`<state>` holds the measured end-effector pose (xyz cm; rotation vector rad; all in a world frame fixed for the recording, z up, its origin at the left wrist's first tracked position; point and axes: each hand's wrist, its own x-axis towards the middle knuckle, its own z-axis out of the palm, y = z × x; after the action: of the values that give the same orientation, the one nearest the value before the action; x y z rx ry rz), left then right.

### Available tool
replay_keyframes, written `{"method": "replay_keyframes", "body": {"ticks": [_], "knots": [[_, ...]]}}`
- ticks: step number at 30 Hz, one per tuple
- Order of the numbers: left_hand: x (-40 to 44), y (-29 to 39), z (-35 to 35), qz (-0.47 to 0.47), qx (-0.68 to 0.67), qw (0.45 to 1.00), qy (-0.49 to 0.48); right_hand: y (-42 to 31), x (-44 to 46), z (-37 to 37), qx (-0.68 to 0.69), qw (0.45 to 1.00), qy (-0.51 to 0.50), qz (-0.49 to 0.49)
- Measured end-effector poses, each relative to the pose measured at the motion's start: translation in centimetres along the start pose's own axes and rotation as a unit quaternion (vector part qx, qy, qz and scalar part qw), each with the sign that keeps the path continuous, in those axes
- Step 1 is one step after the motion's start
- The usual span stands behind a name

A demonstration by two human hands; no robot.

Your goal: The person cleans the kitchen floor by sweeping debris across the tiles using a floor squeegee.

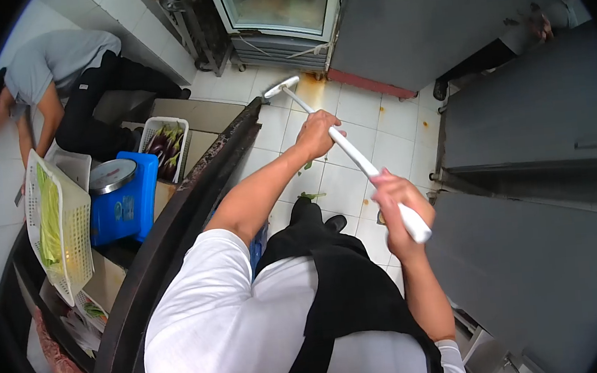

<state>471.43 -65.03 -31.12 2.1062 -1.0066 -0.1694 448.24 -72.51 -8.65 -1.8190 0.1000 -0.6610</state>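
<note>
A white long-handled broom point(357, 154) slants across the middle of the view, its narrow white head point(281, 87) low near the floor beside the dark rack. The bristles cannot be made out. Lower on the handle, my left hand point(317, 135) is closed around it. My right hand point(403, 209), slightly blurred, grips the handle near its top end. Green leaf scraps point(311, 196) lie on the white floor tiles point(341, 183) between my feet and the broom head.
A dark-edged rack point(173, 219) runs along my left, bearing a blue scale point(126, 208), a basket of greens point(75, 227) and a basket of eggplants point(167, 145). Beyond it a person point(65, 72) bends down. A glass-door fridge point(275, 4) stands ahead; grey cabinets point(531, 244) line the right.
</note>
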Motion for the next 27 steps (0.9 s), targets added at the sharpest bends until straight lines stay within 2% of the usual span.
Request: {"method": "replay_keyframes", "body": {"ticks": [3,4,6,10,14,20,22,24,27], "knots": [[1.7,-1.3,-1.2,-0.029,0.01,1.0,0.003,4.1,3.0,3.4,0.001,1.0,-0.023,-0.008],[1.5,-1.9,-1.1,-0.033,0.008,0.999,0.004,5.4,3.9,4.5,0.009,1.0,-0.019,0.021],[1.4,-2.7,-0.9,-0.102,-0.001,0.995,0.016,7.3,4.4,6.0,0.013,0.999,-0.016,0.05],[0.8,-4.9,0.7,-0.097,-0.03,0.994,0.049,8.5,4.3,6.7,0.018,0.997,-0.035,0.072],[-0.1,-5.4,1.1,-0.118,-0.019,0.993,-0.021,7.6,3.5,6.5,-0.015,0.996,-0.053,0.075],[0.9,-5.1,1.8,-0.059,-0.071,0.996,0.02,4.8,5.3,5.8,-0.052,0.995,-0.077,0.042],[0.8,-3.0,0.9,-0.029,-0.112,0.991,-0.069,2.1,5.6,4.7,-0.093,0.991,-0.089,0.039],[-0.8,-1.5,2.3,0.025,-0.109,0.993,-0.048,-1.3,5.4,3.4,-0.116,0.988,-0.091,0.043],[-5.2,2.9,1.5,0.044,-0.17,0.98,-0.089,-6.0,4.0,1.9,-0.067,0.995,-0.061,0.044]]}}
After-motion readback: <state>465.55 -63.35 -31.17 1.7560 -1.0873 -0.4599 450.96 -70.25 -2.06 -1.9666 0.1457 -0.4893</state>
